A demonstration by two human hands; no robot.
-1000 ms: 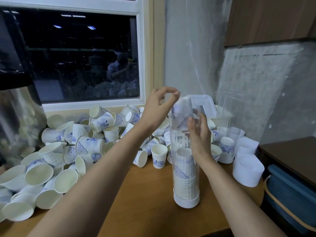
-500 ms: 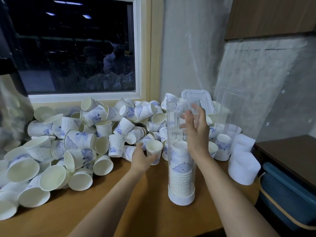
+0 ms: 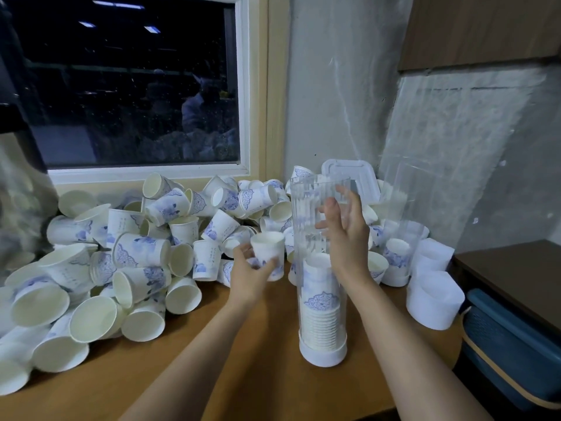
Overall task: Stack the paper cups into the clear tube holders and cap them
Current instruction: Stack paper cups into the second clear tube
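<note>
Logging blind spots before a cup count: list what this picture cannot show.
Head view throughout.
1. Count of nested white paper cups inside the tall clear plastic tube: rims too fine, right hand partly covers the top.
2. Heap of loose blue-patterned paper cups: cut off by the left edge.
3. Blue plastic basket: contents hidden, cut off by the right edge.

White-framed window (image 3: pixel 136 86), glass dark, reflected ceiling lights. Grey wall (image 3: pixel 334 86) was rough. Wooden table (image 3: pixel 212 344) stood beneath; brown cabinet (image 3: pixel 485 25) hung upper right; blue bin (image 3: pixel 510 354) lower right.
</note>
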